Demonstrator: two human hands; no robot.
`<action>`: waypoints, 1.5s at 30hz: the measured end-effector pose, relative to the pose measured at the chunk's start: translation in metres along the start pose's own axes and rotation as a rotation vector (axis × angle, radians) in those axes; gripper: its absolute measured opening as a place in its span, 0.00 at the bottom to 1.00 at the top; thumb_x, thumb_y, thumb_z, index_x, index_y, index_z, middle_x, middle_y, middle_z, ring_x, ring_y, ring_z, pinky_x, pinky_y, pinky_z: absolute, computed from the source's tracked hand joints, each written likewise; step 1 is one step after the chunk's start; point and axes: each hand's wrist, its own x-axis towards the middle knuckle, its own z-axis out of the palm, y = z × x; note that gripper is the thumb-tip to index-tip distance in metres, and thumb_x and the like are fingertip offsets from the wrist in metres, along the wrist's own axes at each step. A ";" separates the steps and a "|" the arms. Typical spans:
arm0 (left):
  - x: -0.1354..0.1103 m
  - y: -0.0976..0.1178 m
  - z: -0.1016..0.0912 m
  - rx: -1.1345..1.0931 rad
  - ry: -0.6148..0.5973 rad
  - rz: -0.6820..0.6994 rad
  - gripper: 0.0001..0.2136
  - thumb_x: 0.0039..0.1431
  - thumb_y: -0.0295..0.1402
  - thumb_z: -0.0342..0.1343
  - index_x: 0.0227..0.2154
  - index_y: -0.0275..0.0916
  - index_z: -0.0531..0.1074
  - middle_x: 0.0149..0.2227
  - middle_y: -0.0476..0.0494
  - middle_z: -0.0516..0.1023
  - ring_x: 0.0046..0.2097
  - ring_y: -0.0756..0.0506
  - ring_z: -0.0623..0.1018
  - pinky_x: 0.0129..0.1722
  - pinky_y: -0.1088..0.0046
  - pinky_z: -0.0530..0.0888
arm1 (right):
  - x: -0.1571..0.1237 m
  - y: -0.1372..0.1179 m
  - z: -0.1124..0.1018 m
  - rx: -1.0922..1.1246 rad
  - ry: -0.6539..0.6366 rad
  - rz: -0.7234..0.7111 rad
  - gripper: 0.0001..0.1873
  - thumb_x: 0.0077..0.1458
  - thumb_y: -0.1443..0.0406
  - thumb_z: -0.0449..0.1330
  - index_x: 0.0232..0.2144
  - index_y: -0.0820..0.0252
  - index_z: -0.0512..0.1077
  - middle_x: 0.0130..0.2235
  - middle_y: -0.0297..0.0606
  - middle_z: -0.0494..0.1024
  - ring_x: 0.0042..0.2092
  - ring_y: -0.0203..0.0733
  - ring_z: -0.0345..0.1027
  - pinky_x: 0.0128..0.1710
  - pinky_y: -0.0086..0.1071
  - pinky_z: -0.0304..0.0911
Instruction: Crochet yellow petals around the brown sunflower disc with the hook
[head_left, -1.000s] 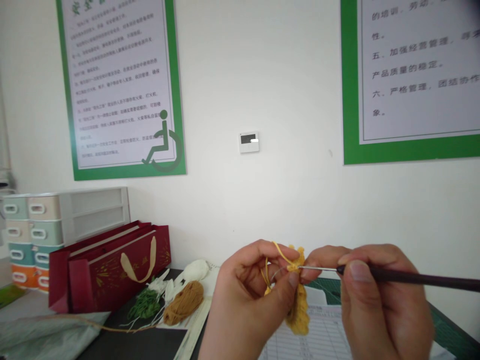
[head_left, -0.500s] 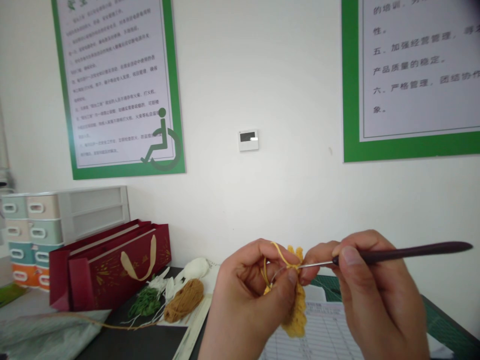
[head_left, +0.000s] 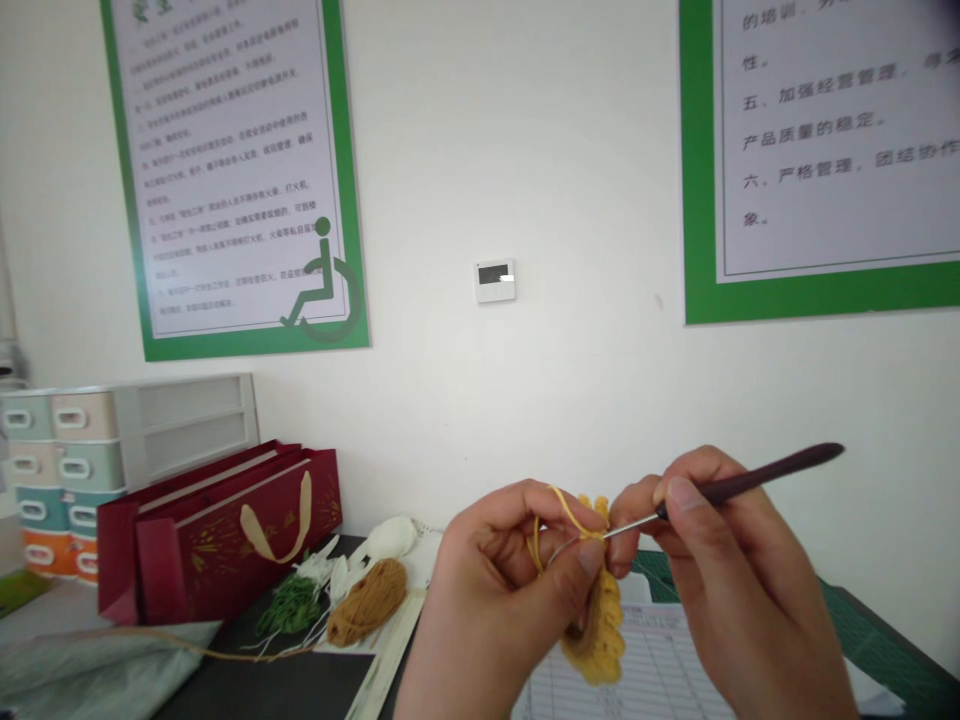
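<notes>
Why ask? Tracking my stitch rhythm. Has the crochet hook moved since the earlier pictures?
Yes: the crochet hook has swung up, handle end rising toward the green-framed poster from nearly level.

Crochet hook [head_left: 720, 490] tip hidden in yellow crochet [head_left: 596, 640], printed form [head_left: 637, 665] cut off below

Ruffled yellow crochet piece [head_left: 597, 630], dark-handled crochet hook [head_left: 720, 488] at top edge.

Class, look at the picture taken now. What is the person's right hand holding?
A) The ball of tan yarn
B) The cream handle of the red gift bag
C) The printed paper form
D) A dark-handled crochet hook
D. The right hand pinches the dark-handled crochet hook, its thin metal shaft reaching toward the yellow crocheted piece held by the left hand.
</notes>
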 end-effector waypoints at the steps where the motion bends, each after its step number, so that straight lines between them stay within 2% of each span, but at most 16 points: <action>1: 0.000 0.001 0.000 -0.002 -0.008 -0.012 0.09 0.58 0.32 0.69 0.35 0.34 0.76 0.31 0.41 0.82 0.27 0.51 0.74 0.26 0.78 0.70 | 0.001 0.000 0.000 0.046 -0.011 0.033 0.12 0.71 0.60 0.53 0.34 0.54 0.69 0.29 0.35 0.79 0.30 0.39 0.74 0.29 0.31 0.71; 9: 0.002 0.006 -0.001 -0.067 -0.036 -0.008 0.06 0.57 0.30 0.70 0.34 0.34 0.79 0.28 0.44 0.80 0.27 0.52 0.72 0.28 0.77 0.70 | 0.007 -0.003 0.003 0.252 -0.050 0.222 0.15 0.69 0.57 0.54 0.30 0.55 0.69 0.24 0.33 0.77 0.27 0.38 0.72 0.28 0.31 0.70; 14: 0.001 0.006 0.002 -0.101 -0.062 -0.001 0.05 0.57 0.29 0.69 0.34 0.34 0.80 0.29 0.43 0.81 0.29 0.51 0.75 0.28 0.78 0.70 | 0.006 -0.005 0.011 0.402 0.003 0.399 0.16 0.64 0.55 0.60 0.27 0.55 0.69 0.22 0.31 0.72 0.24 0.38 0.65 0.25 0.32 0.68; 18: -0.002 0.010 0.004 -0.081 -0.022 -0.012 0.05 0.57 0.29 0.70 0.32 0.34 0.79 0.30 0.42 0.82 0.28 0.51 0.75 0.27 0.78 0.71 | 0.007 -0.003 0.020 0.512 0.056 0.515 0.15 0.63 0.57 0.60 0.25 0.56 0.71 0.20 0.30 0.67 0.22 0.37 0.60 0.27 0.32 0.69; 24: -0.002 0.012 0.006 -0.123 0.031 0.037 0.04 0.56 0.25 0.69 0.32 0.34 0.79 0.29 0.42 0.83 0.30 0.50 0.77 0.27 0.81 0.70 | 0.009 -0.004 0.028 0.631 -0.028 0.648 0.21 0.64 0.54 0.58 0.21 0.56 0.70 0.21 0.31 0.66 0.24 0.38 0.63 0.30 0.35 0.71; 28: -0.002 0.012 0.006 -0.110 0.091 0.042 0.05 0.54 0.25 0.70 0.32 0.34 0.80 0.29 0.44 0.82 0.28 0.51 0.76 0.26 0.81 0.70 | 0.007 -0.002 0.030 0.635 0.033 0.609 0.19 0.64 0.54 0.58 0.24 0.56 0.71 0.22 0.31 0.70 0.25 0.39 0.67 0.29 0.35 0.72; 32: -0.002 0.012 0.006 -0.092 0.124 0.040 0.05 0.52 0.27 0.72 0.31 0.34 0.81 0.29 0.45 0.81 0.26 0.53 0.74 0.25 0.80 0.71 | 0.006 0.000 0.031 0.542 0.089 0.501 0.17 0.63 0.54 0.59 0.25 0.55 0.71 0.21 0.31 0.72 0.23 0.40 0.68 0.28 0.36 0.73; 36: -0.002 0.012 0.004 -0.065 0.128 0.040 0.06 0.52 0.28 0.72 0.33 0.33 0.82 0.29 0.44 0.80 0.26 0.53 0.73 0.26 0.80 0.71 | 0.008 0.002 0.028 0.489 0.035 0.416 0.19 0.63 0.55 0.59 0.23 0.57 0.72 0.22 0.33 0.74 0.21 0.39 0.68 0.26 0.37 0.73; 39: -0.003 0.012 0.002 -0.058 0.126 0.037 0.07 0.53 0.28 0.72 0.34 0.34 0.82 0.28 0.45 0.78 0.26 0.53 0.72 0.26 0.80 0.71 | 0.008 0.004 0.023 0.480 -0.030 0.388 0.18 0.64 0.56 0.59 0.24 0.57 0.75 0.24 0.34 0.75 0.23 0.39 0.70 0.27 0.36 0.74; 45: -0.003 0.012 0.000 -0.070 0.114 0.049 0.07 0.52 0.28 0.73 0.34 0.34 0.83 0.28 0.46 0.77 0.26 0.53 0.73 0.25 0.80 0.71 | 0.008 0.007 0.018 0.416 -0.014 0.350 0.20 0.65 0.57 0.57 0.23 0.58 0.75 0.24 0.36 0.74 0.27 0.40 0.72 0.27 0.33 0.74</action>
